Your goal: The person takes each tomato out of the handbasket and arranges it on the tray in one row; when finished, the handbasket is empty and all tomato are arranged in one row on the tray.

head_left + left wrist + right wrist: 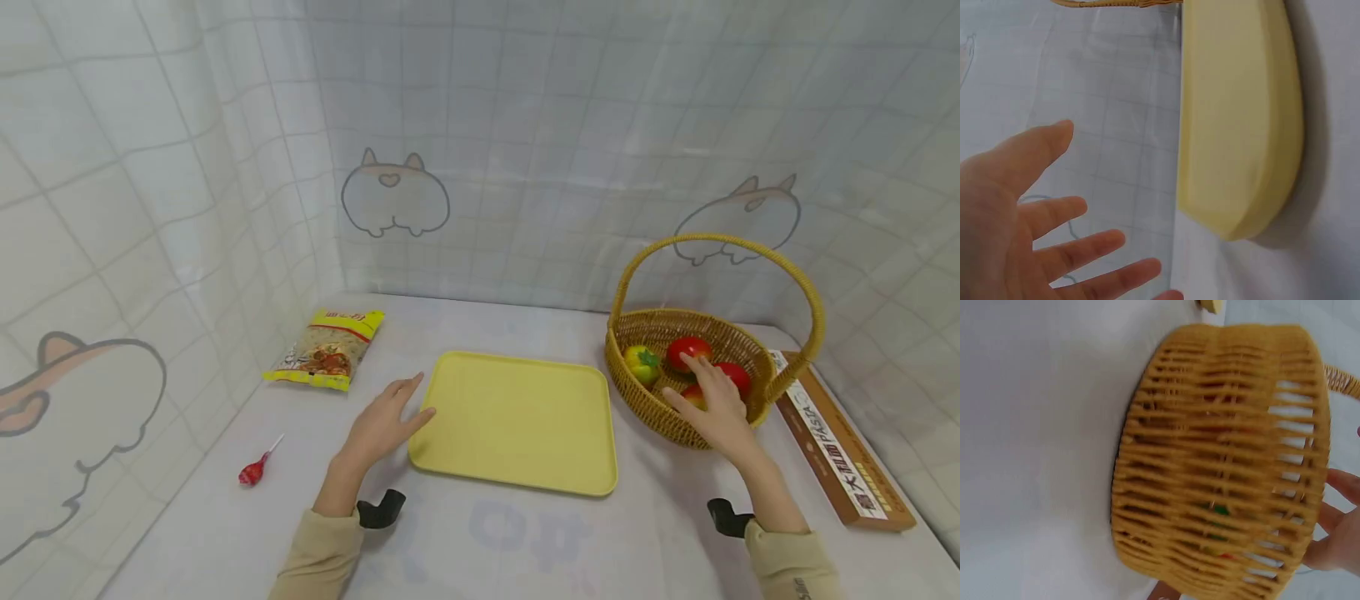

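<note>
My left hand [378, 425] hovers by the left edge of a yellow tray [517, 421], fingers spread and holding nothing. In the left wrist view the same hand [1054, 219] is apart from the tray [1229, 125]. Over the front of a wicker basket [660, 421] is my right hand [716, 408], its thumb and fingers apart. Inside the basket lie several red fruits [686, 350] and a yellow-green one [642, 365] with a green leafy top. Whether a fingertip touches a fruit I cannot tell. The basket's woven side [1222, 462] hides most of its contents in the right wrist view.
A bag of dry food [327, 350] lies at the back left, and a red lollipop [253, 472] lies nearer on the left. Right of the basket is a long brown pasta box [840, 450]. The basket's tall handle [716, 239] arches above it. Patterned curtains enclose the table.
</note>
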Action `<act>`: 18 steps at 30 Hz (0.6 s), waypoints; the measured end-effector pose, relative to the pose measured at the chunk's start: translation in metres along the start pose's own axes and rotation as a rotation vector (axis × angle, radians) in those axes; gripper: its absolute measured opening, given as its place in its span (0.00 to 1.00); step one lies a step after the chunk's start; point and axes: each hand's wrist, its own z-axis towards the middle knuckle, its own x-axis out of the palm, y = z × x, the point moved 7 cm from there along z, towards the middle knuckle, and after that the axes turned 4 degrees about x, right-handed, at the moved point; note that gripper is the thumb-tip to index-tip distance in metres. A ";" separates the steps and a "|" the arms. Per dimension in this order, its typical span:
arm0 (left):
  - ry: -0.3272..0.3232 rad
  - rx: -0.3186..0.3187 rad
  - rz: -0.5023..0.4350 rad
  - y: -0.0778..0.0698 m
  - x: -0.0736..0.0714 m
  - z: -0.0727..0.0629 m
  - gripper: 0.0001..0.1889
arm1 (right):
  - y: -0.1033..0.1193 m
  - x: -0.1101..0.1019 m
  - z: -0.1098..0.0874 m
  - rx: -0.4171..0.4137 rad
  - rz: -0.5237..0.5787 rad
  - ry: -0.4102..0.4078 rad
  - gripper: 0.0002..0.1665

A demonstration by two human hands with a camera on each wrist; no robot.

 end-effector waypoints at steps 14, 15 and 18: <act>0.059 -0.155 -0.316 0.031 0.026 0.004 0.32 | -0.036 -0.023 0.011 0.151 0.337 0.148 0.38; 0.066 -0.165 -0.348 0.032 0.028 0.004 0.32 | -0.037 -0.024 0.012 0.150 0.339 0.159 0.38; 0.082 -0.196 -0.405 0.038 0.033 0.004 0.31 | -0.041 -0.025 0.016 0.147 0.345 0.195 0.37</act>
